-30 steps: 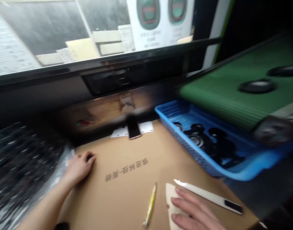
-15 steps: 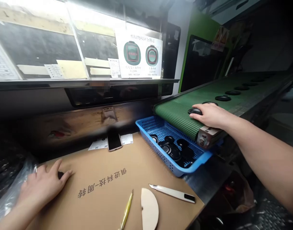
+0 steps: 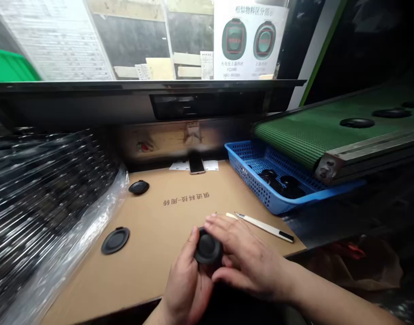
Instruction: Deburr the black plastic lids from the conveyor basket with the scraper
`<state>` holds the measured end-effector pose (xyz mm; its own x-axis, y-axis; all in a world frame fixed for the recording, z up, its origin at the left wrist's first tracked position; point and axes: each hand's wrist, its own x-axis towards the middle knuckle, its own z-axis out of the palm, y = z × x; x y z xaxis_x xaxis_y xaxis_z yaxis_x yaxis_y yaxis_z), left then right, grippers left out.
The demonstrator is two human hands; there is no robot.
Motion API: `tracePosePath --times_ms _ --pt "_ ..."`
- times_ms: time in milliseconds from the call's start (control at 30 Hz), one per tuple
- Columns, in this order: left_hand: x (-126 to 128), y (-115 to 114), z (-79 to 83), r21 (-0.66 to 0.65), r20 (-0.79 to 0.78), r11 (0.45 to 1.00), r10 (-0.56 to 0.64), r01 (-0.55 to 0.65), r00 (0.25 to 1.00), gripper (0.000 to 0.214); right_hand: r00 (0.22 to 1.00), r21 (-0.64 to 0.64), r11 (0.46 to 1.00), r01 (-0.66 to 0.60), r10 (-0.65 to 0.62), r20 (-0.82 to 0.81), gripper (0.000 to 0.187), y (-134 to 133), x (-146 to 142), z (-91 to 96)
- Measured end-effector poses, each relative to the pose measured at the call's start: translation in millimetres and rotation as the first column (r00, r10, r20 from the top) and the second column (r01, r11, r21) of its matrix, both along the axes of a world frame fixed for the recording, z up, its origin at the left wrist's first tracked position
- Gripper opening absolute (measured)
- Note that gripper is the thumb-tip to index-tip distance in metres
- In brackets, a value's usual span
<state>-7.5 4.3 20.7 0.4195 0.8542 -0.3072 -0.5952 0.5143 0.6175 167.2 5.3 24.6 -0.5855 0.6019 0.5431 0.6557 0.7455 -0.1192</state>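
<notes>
A black round plastic lid is held up near the front edge of the cardboard, its face toward me. My left hand wraps its left side, thumb along the rim. Over its right side lies my right hand, fingertips at the top edge and thumb below. Whether a second piece sits behind the lid, I cannot tell. To the left, two more black lids rest on the cardboard: a near lid and a far lid.
A green conveyor belt at right carries black lids. Below its end, a blue basket contains several black parts. A utility knife lies near my right hand, a phone at the back. Plastic-wrapped black stacks stand left.
My right hand has come from a lid on the belt to the cardboard's front. My left hand has left the cardboard's left side; both now grip one lid. The view has swung left.
</notes>
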Motion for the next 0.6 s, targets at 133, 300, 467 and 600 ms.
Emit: tracePosePath --times_ms 133,300,467,600 --pt "-29.9 -19.9 -15.9 -0.028 0.005 0.975 0.221 -0.221 0.975 0.039 0.992 -0.068 0.990 0.123 -0.121 0.031 0.076 -7.7 17.9 -54.8" --pt "-48.9 -41.5 -19.5 -0.031 0.110 0.977 0.215 -0.213 0.970 0.043 0.993 -0.075 0.990 0.118 -0.118 0.005 0.051 -41.5 34.6 -74.3" --pt "-40.0 -43.1 -21.1 0.009 0.207 0.994 0.101 -0.105 0.973 0.042 0.975 0.041 0.998 0.054 -0.044 -0.220 0.050 -70.4 3.7 -53.4" --pt "-35.1 -43.6 -22.5 0.042 0.281 0.997 0.048 -0.062 0.959 0.028 0.965 0.176 0.964 -0.201 0.225 -0.135 0.037 -75.7 -38.0 -45.7"
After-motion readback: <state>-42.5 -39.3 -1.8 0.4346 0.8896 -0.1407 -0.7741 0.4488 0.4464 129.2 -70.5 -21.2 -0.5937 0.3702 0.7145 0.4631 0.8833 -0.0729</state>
